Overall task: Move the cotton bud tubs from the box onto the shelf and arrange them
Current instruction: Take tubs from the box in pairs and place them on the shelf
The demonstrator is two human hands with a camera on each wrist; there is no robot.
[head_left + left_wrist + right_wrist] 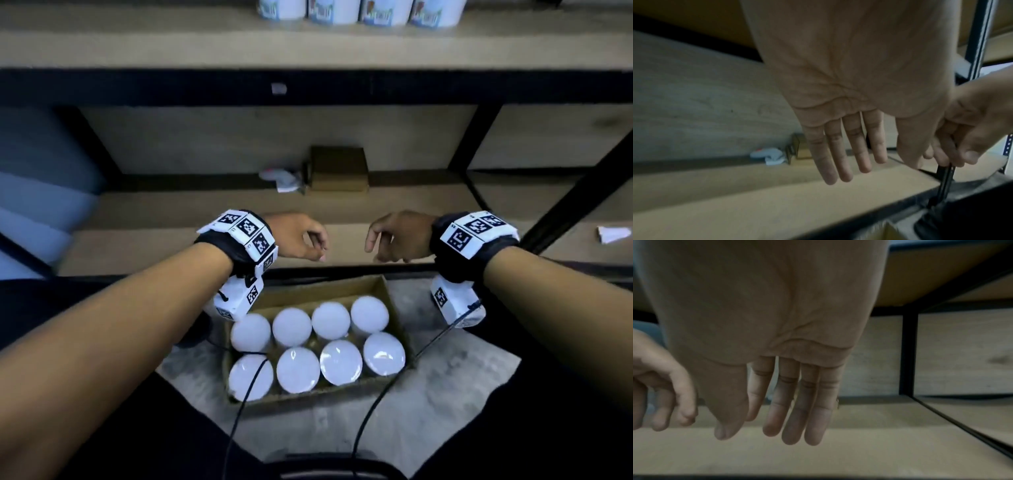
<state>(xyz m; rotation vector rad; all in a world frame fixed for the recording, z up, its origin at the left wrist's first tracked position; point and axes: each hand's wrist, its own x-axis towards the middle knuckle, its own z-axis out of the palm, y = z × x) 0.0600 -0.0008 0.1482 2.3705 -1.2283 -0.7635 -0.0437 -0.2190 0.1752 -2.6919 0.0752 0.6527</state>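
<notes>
Several white-lidded cotton bud tubs (pixel 317 353) stand in two rows inside an open cardboard box (pixel 329 291) on the floor. More tubs (pixel 356 12) with blue labels line the upper shelf (pixel 171 44) at the top of the head view. My left hand (pixel 301 240) and right hand (pixel 394 236) hang side by side above the far end of the box, in front of the lower shelf (pixel 205 212). Both hold nothing. In the wrist views the left fingers (pixel 846 154) and right fingers (pixel 797 402) point down, relaxed and nearly straight.
A small brown carton (pixel 337 168) and a white crumpled item (pixel 282 178) sit at the back of the lower shelf. A scrap of white paper (pixel 613 234) lies at the right. Black uprights (pixel 579 195) frame the shelf. Cables (pixel 376 401) trail over the box.
</notes>
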